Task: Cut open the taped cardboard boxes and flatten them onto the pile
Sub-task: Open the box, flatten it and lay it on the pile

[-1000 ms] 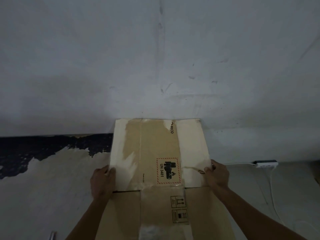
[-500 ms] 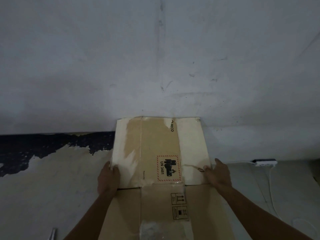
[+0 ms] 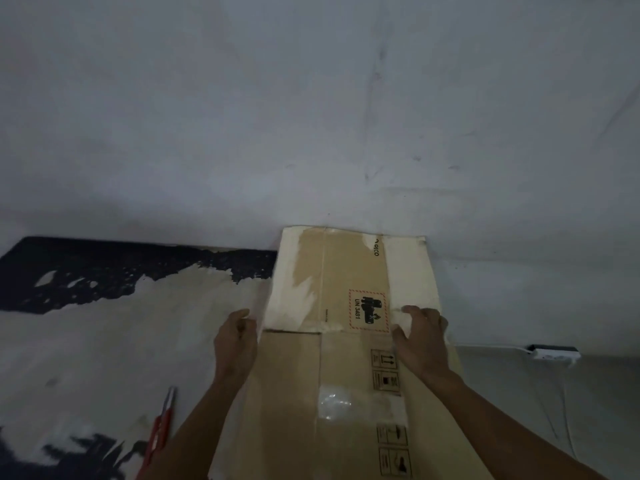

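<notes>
Whereas a moment ago both hands gripped the side edges of the cardboard box (image 3: 346, 341) at the fold between its body and its far flap, that grip has now let go: the left hand (image 3: 236, 336) has come off the left edge and hangs just beside it, fingers loosely curled and holding nothing, and the right hand (image 3: 420, 336) has slid inward onto the top face, its fingers spread apart and pressing down near the red-bordered UN 3481 label (image 3: 367, 310). The view has also swung so that the box sits right of centre, and red-handled scissors (image 3: 161, 431) now show on the floor (image 3: 104, 341) to the near left, well apart from the box. The box lies collapsed on the floor, its far flap reaching up against the grey wall (image 3: 311, 116), with a patch of clear tape (image 3: 334, 401) on the near panel. This suggests the cutting is finished for this box and the flattening is nearly done; the remaining work seems to be pressing the fold down and leaving the sheet where it lies. Whether other flattened boxes lie beneath it cannot be made out. Both forearms reach forward from the near edge, the right one crossing over the cardboard, the left alongside it.
</notes>
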